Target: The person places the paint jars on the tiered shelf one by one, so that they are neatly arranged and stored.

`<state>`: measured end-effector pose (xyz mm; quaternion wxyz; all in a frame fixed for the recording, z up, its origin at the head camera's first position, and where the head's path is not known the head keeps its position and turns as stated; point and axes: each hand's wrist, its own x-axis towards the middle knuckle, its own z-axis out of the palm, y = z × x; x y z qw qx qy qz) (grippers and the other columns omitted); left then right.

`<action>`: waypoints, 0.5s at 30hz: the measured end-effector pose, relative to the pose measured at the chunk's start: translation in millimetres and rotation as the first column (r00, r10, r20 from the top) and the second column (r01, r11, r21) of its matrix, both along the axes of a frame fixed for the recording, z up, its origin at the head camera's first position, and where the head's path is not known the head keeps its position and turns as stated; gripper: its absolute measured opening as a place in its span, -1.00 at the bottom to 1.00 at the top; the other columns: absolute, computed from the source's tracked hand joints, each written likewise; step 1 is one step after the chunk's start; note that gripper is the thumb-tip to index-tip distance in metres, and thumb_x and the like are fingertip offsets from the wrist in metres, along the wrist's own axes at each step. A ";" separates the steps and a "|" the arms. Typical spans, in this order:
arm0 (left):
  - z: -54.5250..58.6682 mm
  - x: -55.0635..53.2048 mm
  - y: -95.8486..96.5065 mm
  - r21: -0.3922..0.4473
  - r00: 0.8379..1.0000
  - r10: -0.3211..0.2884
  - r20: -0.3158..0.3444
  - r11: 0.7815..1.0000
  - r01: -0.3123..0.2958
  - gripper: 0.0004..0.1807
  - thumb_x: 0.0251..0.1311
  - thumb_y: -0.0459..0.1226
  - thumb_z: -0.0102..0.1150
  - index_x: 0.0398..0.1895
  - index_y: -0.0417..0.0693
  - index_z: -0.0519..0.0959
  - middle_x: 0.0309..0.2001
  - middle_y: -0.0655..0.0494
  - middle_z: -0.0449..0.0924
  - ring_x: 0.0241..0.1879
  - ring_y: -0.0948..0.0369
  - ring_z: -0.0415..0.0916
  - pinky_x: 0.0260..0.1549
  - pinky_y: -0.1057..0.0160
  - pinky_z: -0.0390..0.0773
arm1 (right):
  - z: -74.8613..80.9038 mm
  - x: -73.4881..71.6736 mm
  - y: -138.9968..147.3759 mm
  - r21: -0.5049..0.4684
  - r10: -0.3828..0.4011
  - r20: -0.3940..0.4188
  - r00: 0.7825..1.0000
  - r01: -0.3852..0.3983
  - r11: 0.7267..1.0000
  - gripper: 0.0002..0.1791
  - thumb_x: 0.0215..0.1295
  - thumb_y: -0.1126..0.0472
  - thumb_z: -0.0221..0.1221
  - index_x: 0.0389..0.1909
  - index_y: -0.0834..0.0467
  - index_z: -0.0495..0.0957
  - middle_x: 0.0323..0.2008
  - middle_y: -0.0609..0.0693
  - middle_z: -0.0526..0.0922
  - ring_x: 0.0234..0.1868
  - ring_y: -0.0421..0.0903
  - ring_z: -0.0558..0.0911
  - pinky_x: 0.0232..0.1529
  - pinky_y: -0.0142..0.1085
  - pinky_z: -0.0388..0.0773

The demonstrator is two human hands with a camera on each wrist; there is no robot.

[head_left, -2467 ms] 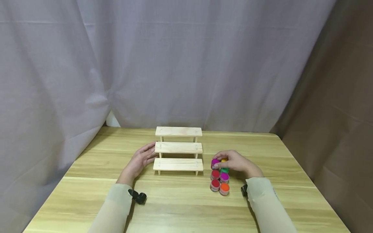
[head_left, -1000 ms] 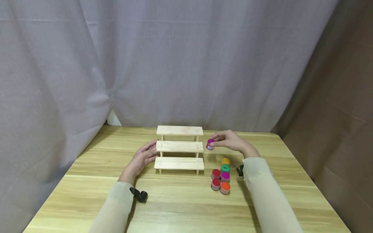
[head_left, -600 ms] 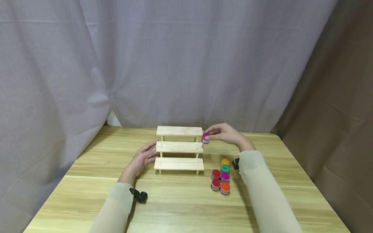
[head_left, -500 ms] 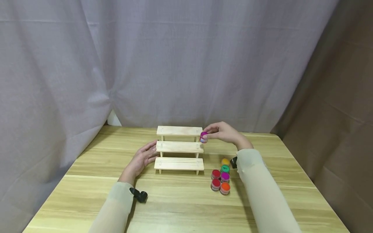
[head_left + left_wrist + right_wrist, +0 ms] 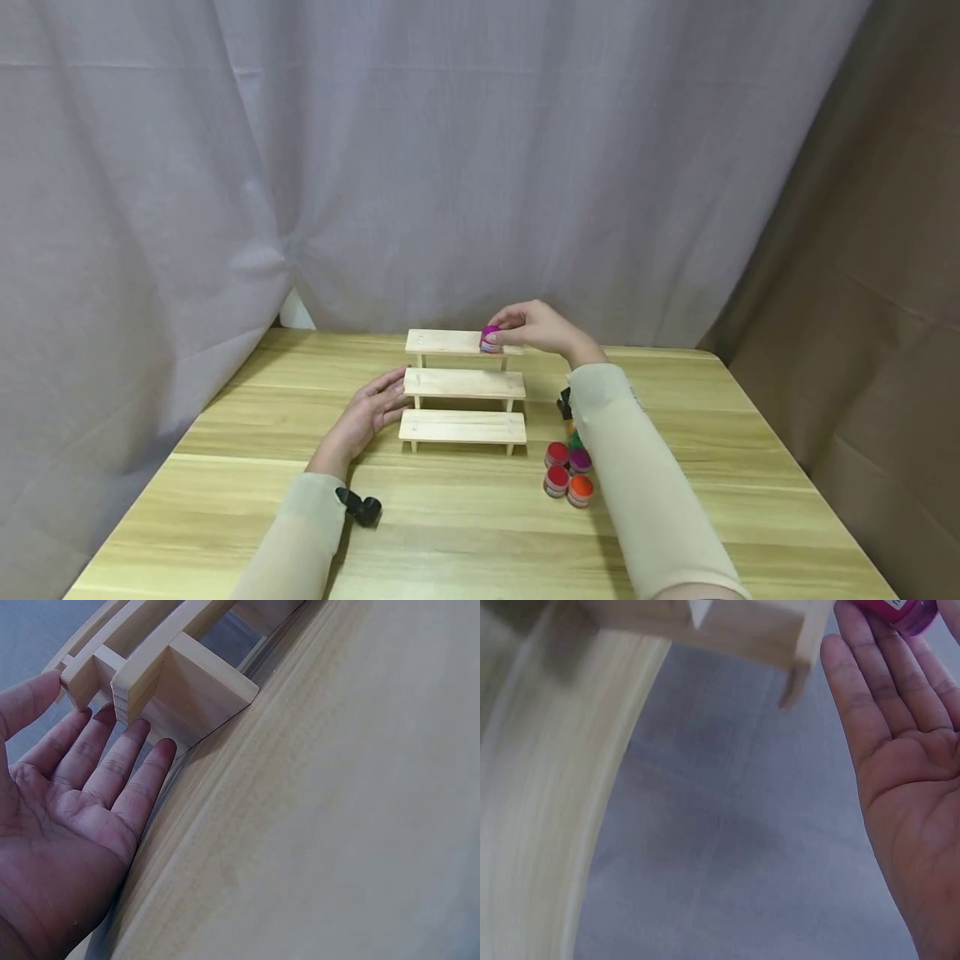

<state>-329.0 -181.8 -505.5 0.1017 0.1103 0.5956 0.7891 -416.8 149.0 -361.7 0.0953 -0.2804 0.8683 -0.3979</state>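
Observation:
A three-step wooden display stand (image 5: 463, 383) stands on the table. My right hand (image 5: 546, 328) pinches a small jar with a purple lid (image 5: 490, 340) over the right part of the top step. Whether the jar's base touches the board cannot be made out. In the right wrist view the jar (image 5: 909, 613) is cut off by the top edge, near the fingertips. My left hand (image 5: 367, 414) is at the stand's left side. The left wrist view shows this hand (image 5: 79, 802) with extended fingers, their tips at the ends of the boards.
Right of the stand sit two red-lidded jars (image 5: 557, 481), an orange-lidded jar (image 5: 581, 490) and another purple-lidded jar (image 5: 580, 461). My right sleeve partly covers a green jar (image 5: 576, 440) and a yellow one behind it. A grey curtain (image 5: 480, 167) hangs behind the table (image 5: 465, 533).
My right hand has lifted the purple-lidded jar from the group and carried it up and left to the top step. My left hand has stayed beside the stand.

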 end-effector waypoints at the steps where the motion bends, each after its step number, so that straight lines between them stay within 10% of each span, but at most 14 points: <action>1: 0.0 0.1 0.3 -0.001 1.000 0.002 0.001 1.000 -0.002 -0.35 0.49 -0.21 0.04 0.55 -0.17 0.15 0.45 -0.25 0.24 0.34 -0.12 0.34 0.34 -0.08 0.37 | -0.8 -0.5 -4.0 -0.001 -0.005 -0.004 1.000 0.005 1.000 -0.64 0.21 -0.11 0.40 -0.08 -0.01 0.71 -0.22 -0.11 0.77 -0.07 -0.09 0.69 0.02 -0.15 0.62; 15: 1.0 -2.3 4.7 0.004 1.000 0.022 0.011 1.000 -0.022 -0.38 0.49 -0.24 0.03 0.54 -0.16 0.18 0.46 -0.22 0.25 0.32 -0.11 0.36 0.32 -0.05 0.41 | -3.3 -3.4 -46.4 -0.012 -0.016 -0.055 0.998 0.015 1.000 -0.66 0.22 -0.09 0.40 -0.07 -0.01 0.69 -0.23 -0.15 0.75 -0.08 -0.10 0.66 0.15 -0.06 0.52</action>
